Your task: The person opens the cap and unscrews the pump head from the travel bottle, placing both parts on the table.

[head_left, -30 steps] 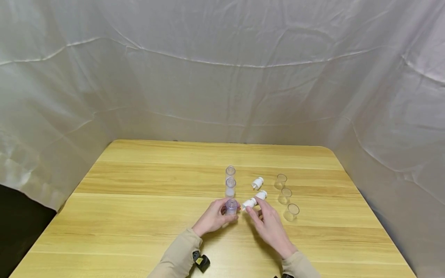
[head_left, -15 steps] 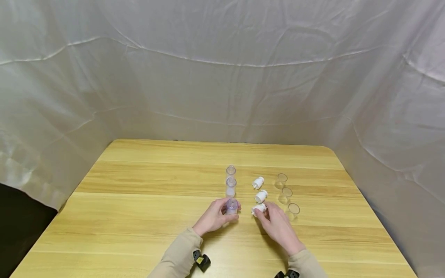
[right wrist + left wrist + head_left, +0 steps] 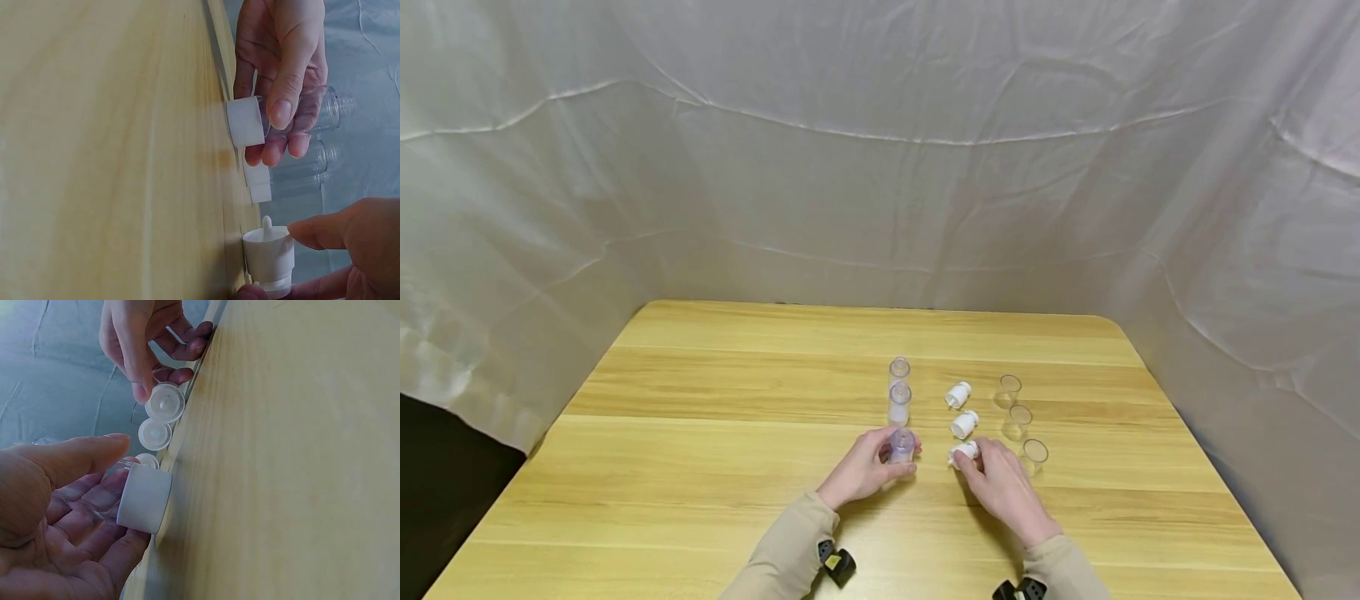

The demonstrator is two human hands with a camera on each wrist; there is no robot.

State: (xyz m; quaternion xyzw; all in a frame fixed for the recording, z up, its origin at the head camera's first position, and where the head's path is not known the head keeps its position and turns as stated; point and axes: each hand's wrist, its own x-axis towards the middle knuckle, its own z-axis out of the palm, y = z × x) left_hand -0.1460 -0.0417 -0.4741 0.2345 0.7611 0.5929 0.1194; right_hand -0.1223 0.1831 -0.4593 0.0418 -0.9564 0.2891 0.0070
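My left hand [image 3: 871, 471] holds the nearest clear bottle [image 3: 902, 444] upright on the table, its fingers curled around it. That bottle has a white base [image 3: 245, 122] and an open threaded neck. Behind it two like bottles [image 3: 898, 406] stand in a line. To the right, my right hand [image 3: 1003, 490] pinches a white pump head [image 3: 964, 452] that lies on its side, a small stem [image 3: 267, 226] poking from its cup. Two more white pump heads, a middle one [image 3: 964, 424] and a far one [image 3: 958, 394], lie behind it.
Three clear caps stand in a line at the right: near [image 3: 1034, 454], middle [image 3: 1017, 422] and far [image 3: 1007, 390]. All this is on a wooden table [image 3: 700, 467]. Pale fabric [image 3: 880, 167] hangs beyond its back and sides.
My right hand has drawn the nearest pump head to the right and towards me, away from the bottle and into line with the other two. My left hand stays on its bottle.
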